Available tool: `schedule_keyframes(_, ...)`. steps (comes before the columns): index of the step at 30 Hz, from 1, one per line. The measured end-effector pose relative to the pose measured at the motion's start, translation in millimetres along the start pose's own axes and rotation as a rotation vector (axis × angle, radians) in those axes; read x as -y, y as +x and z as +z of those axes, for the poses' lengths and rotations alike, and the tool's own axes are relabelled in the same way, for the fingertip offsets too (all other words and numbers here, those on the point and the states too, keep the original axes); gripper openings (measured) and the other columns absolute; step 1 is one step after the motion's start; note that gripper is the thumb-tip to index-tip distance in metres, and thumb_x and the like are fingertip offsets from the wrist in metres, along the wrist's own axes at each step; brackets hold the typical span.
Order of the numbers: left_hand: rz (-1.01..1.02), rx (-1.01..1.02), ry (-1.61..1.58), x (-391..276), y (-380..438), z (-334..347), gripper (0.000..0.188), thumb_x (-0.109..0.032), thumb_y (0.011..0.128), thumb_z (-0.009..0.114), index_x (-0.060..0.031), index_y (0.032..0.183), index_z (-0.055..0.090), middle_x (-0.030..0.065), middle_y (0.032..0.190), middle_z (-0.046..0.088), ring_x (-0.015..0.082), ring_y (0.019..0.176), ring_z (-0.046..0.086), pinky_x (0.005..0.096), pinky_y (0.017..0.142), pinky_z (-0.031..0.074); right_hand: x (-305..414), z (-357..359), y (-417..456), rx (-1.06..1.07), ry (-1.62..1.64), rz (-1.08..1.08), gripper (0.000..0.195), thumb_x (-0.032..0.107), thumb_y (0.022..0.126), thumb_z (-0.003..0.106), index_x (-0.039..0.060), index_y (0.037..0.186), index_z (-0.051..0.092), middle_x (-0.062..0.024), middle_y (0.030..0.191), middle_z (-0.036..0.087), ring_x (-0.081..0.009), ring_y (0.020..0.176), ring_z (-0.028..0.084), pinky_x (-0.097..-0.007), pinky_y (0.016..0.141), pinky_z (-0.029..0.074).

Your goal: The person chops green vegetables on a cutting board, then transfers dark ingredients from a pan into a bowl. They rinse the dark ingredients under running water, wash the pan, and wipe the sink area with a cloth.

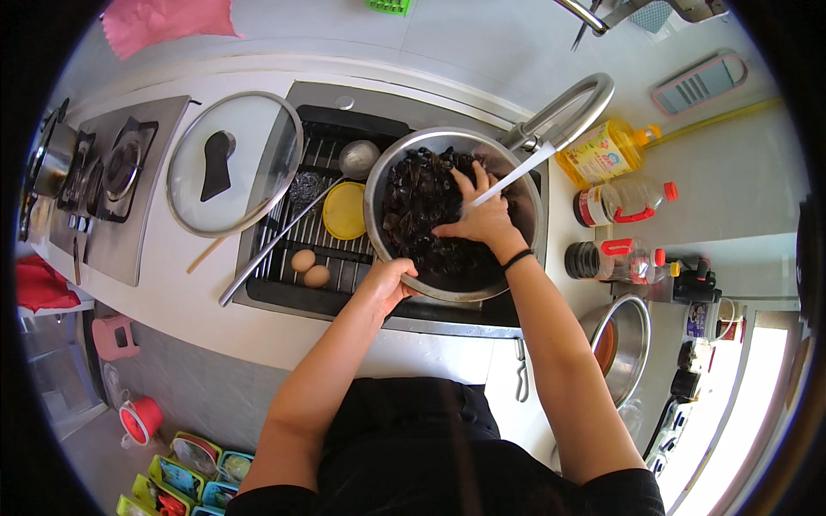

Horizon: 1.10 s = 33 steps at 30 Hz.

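A large stainless steel bowl (453, 134) full of dark, wet pieces that look like wood ear fungus (423, 187) sits over the sink. My left hand (391, 284) grips its near left rim. My right hand (481, 213), fingers spread, rests on the dark pieces, with no piece plainly held. Water from the curved metal faucet (597, 103) streams onto the back of this hand. Left of the bowl, on a roll-up drying rack (348, 264), are a yellow round lid (344, 210), a metal ladle (359, 159), a steel wool scourer (307, 191) and two brown eggs (310, 268).
A glass pot lid (184, 174) lies on the counter at the left, beside a gas stove (145, 138). An oil bottle (600, 155) and several other bottles (606, 205) line the right side. Nearer on the right is another steel bowl (635, 355).
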State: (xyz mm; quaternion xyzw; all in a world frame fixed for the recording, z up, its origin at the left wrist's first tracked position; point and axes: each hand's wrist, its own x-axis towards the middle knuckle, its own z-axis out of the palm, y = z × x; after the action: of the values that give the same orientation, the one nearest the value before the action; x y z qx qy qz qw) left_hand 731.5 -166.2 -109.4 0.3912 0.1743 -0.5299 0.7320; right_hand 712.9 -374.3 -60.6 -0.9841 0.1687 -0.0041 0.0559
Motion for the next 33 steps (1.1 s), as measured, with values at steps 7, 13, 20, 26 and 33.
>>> schedule_keyframes(7, -0.027, -0.034, 0.089, 19, -3, -6, 0.003, 0.000, 0.074, 0.056, 0.0002, 0.072, 0.054, 0.0109, 0.065, 0.054, 0.0261, 0.053, 0.059, 0.0380, 0.049, 0.053, -23, 37, -24, 0.322, 0.084, -0.087, 0.055, 0.020, 0.064, 0.074, 0.0148, 0.116, 0.057, -0.0198, 0.112, 0.058, -0.0370, 0.099, 0.060, -0.0425, 0.084, 0.050)
schedule_keyframes(13, -0.006, -0.024, 0.151, 24, 6, -9, 0.006, 0.000, 0.073, 0.056, 0.0010, 0.079, 0.054, 0.0111, 0.068, 0.055, 0.0259, 0.057, 0.057, 0.0401, 0.052, 0.050, -22, 6, -45, 0.365, -0.075, -0.014, 0.041, 0.025, 0.070, 0.072, 0.0136, 0.109, 0.065, -0.0088, 0.095, 0.065, -0.0302, 0.090, 0.064, -0.0389, 0.077, 0.053)
schedule_keyframes(20, -0.006, 0.043, 0.176, 24, 10, -12, 0.024, -0.001, 0.072, 0.055, 0.0022, 0.096, 0.055, 0.0111, 0.079, 0.058, 0.0247, 0.064, 0.061, 0.0359, 0.049, 0.053, 31, 4, -62, 0.092, 0.068, -0.366, 0.086, 0.038, 0.061, 0.080, 0.0262, 0.137, 0.042, -0.0157, 0.140, 0.035, -0.0416, 0.132, 0.030, -0.0602, 0.107, 0.024)
schedule_keyframes(26, -0.011, 0.044, 0.169, 25, 11, -16, 0.020, 0.000, 0.073, 0.054, 0.0009, 0.093, 0.056, 0.0102, 0.078, 0.058, 0.0239, 0.065, 0.061, 0.0359, 0.050, 0.053, 25, 43, -28, 0.109, -0.171, -0.398, 0.059, 0.028, 0.060, 0.079, 0.0287, 0.115, 0.057, -0.0058, 0.143, 0.034, -0.0377, 0.139, 0.020, -0.0738, 0.103, 0.014)
schedule_keyframes(33, 0.009, 0.025, 0.183, 29, 11, -13, 0.016, -0.001, 0.072, 0.056, -0.0002, 0.088, 0.055, 0.0084, 0.076, 0.056, 0.0225, 0.062, 0.059, 0.0369, 0.050, 0.053, -50, 35, -15, 0.083, -0.115, -0.064, 0.047, 0.007, 0.068, 0.072, 0.0149, 0.111, 0.054, -0.0165, 0.108, 0.056, -0.0343, 0.099, 0.059, -0.0431, 0.079, 0.052)
